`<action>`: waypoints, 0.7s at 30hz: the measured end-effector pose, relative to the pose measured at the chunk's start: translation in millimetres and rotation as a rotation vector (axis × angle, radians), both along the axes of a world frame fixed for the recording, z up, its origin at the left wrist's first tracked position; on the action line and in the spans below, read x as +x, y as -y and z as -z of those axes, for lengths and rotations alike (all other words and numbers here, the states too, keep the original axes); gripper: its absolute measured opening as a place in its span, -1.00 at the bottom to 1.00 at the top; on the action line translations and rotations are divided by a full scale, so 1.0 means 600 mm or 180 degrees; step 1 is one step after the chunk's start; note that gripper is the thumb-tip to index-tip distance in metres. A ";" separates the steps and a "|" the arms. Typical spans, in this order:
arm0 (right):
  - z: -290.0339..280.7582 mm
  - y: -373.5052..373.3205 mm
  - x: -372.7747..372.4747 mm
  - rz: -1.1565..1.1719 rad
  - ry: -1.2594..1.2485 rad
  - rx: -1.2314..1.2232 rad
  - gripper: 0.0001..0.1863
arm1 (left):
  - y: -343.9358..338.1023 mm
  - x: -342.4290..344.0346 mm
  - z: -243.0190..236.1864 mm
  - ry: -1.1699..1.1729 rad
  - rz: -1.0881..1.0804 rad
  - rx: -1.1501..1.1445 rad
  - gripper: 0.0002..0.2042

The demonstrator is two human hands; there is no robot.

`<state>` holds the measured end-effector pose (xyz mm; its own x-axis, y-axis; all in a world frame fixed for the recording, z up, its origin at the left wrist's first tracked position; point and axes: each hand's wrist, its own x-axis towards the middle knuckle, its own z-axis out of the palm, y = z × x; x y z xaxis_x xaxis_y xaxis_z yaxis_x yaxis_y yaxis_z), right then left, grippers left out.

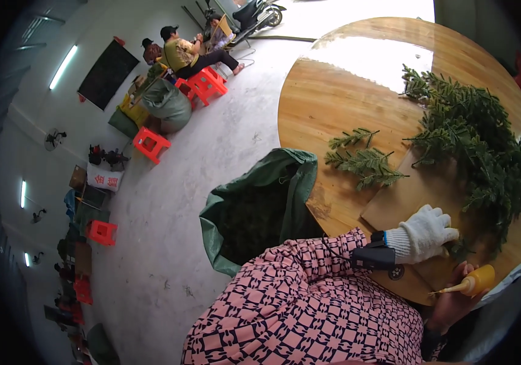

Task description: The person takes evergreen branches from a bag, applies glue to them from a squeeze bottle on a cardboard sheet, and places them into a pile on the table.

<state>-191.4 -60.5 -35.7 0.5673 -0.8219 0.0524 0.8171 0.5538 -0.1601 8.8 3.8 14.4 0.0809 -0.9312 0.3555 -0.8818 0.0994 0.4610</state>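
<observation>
My left hand point(426, 234), in a white knitted glove, is over the near part of the round wooden table point(327, 91). Its fingers are closed on a small green artificial sprig point(459, 249), whose tip shows beside them. Just nearer to me, my bare right hand point(452, 307) grips a yellow squeeze bottle point(481, 280) with a thin nozzle that points left. Beyond both hands lies a large heap of artificial pine branches point(473, 131), partly on a brown cardboard sheet point(394, 198). Two loose sprigs point(367, 165) rest to the left of the heap.
An open green woven sack point(212, 225) with dark contents stands against the table's left edge. Red plastic stools point(151, 145) are scattered on the pale floor. Farther off, people point(184, 52) sit near a full sack point(168, 103), and a scooter point(257, 15) stands by the doorway.
</observation>
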 end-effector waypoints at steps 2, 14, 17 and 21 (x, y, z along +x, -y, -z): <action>-0.017 0.005 -0.006 -0.0016 -0.0118 0.0040 -0.47 | -0.004 0.014 -0.007 0.0155 0.0037 0.0199 -0.63; 0.101 0.068 -0.069 0.0182 -0.0598 -0.0613 -0.36 | -0.011 -0.002 -0.001 -0.0039 0.0227 0.0098 -0.63; 0.086 0.051 -0.066 0.0421 -0.1061 -0.0443 -0.35 | -0.011 0.014 0.000 0.0055 0.0246 0.0084 -0.62; 0.073 0.044 -0.042 0.0220 -0.0597 -0.0104 -0.38 | -0.011 0.009 -0.004 0.0012 0.0182 0.0098 -0.65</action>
